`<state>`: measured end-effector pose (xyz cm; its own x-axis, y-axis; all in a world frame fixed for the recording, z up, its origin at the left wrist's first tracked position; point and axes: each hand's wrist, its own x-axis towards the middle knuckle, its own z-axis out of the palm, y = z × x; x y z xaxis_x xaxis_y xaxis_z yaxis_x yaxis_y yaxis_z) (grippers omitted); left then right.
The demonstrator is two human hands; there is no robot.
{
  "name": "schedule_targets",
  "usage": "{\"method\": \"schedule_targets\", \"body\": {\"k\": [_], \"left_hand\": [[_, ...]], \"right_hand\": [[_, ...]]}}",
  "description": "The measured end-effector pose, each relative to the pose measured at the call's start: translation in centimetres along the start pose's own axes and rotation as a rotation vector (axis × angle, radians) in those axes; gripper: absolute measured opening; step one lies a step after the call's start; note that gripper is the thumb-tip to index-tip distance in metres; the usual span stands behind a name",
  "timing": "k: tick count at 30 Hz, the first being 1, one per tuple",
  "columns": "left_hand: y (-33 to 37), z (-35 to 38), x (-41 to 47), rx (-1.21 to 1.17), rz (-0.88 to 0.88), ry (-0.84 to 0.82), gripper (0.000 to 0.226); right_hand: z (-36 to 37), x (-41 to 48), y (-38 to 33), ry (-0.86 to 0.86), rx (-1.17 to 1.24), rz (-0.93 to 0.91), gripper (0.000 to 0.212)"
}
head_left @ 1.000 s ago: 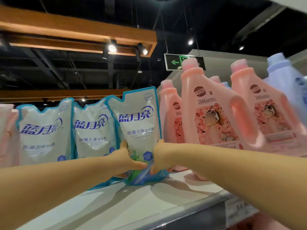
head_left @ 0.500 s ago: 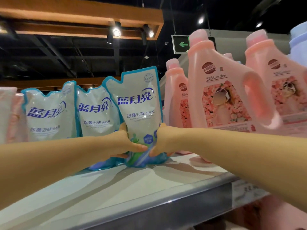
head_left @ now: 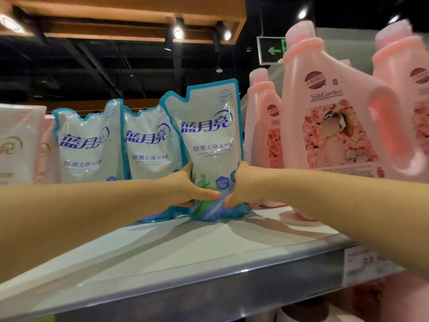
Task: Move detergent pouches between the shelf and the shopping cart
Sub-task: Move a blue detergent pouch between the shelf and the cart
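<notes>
A: Store shelf (head_left: 162,247). Front pouch (head_left: 212,147) at 12 o'clock; our left hand (head_left: 185,190) and right hand (head_left: 247,185) clasp its base.
B: Soft, sloshy, slick film, we reckon. Grip low, both sides.

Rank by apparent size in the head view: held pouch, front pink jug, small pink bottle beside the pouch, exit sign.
1. front pink jug, nearer the camera, which enlarges it
2. held pouch
3. small pink bottle
4. exit sign, partly hidden by the jug

A shop: stocked shelf (head_left: 209,256), detergent bottles (head_left: 334,108), exit sign (head_left: 271,50).
</notes>
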<state>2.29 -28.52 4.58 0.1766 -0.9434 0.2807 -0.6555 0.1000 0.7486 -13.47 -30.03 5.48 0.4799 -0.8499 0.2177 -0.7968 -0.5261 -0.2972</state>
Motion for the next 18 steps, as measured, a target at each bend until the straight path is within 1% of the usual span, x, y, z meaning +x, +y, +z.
{"method": "schedule_targets", "body": {"k": [6, 9, 11, 14, 18], "left_hand": [[-0.15, 0.02, 0.04, -0.024, -0.002, -0.009, 0.081], [-0.23, 0.09, 0.04, -0.039, -0.008, -0.016, 0.080], [-0.24, 0.15, 0.02, -0.043, -0.008, -0.017, 0.079], [-0.15, 0.23, -0.08, -0.019, -0.014, -0.017, 0.081], [-0.01, 0.30, -0.06, 0.036, -0.013, 0.003, 0.089]], "right_hand": [[0.16, 0.29, -0.17, -0.003, -0.029, 0.007, 0.057], [0.25, 0.19, -0.16, -0.004, -0.045, 0.011, 0.061], [0.38, 0.06, -0.30, -0.013, -0.112, 0.049, 0.067], [0.60, 0.13, -0.42, -0.008, -0.144, 0.072, 0.076], [0.43, 0.01, -0.42, 0.016, -0.135, 0.074, 0.073]]}}
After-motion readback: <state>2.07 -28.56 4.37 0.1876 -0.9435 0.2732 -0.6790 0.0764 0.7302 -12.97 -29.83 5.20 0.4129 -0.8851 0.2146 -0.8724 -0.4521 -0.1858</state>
